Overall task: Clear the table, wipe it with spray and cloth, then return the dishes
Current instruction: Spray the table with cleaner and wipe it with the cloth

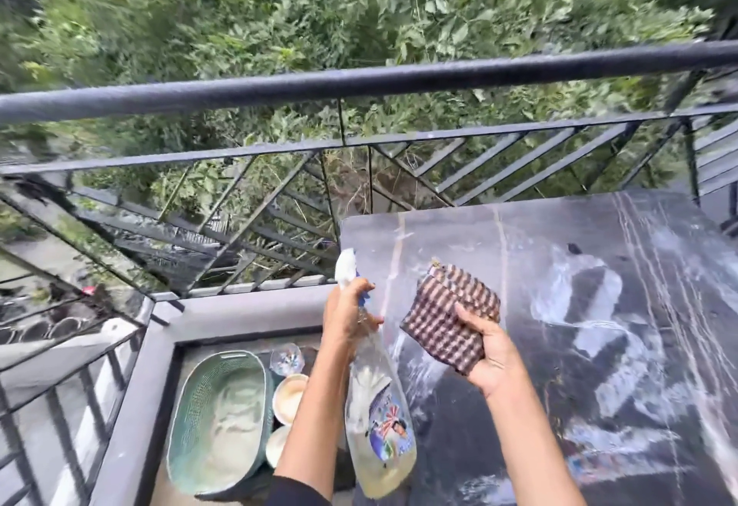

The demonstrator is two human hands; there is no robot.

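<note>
Gleaming with white streaks of sprayed cleaner, the dark marble-patterned table (599,250) is seen bare of dishes, so the clearing step is judged done and the wiping is in hand. The checked cloth (449,317) is held folded above the table's near left part, gripped at its lower edge by the right hand (493,357), whose fingers are closed around it; it is lifted off the surface, not pressed on it, probably to keep it out of the spray's path. The spray bottle (377,405) is held upright by its neck in the left hand (349,317), closed just below the white nozzle, at the table's left edge. The nozzle is blurred, so which way it points cannot be told.

The dishes are parked on the floor to the left of the table, near enough to be returned later: a green basket (219,421), two pale bowls (289,397) just beside it, and what looks like a clear glass (286,358) behind them. A dark metal railing (359,86) encloses the balcony, with thick foliage (359,6) beyond.
</note>
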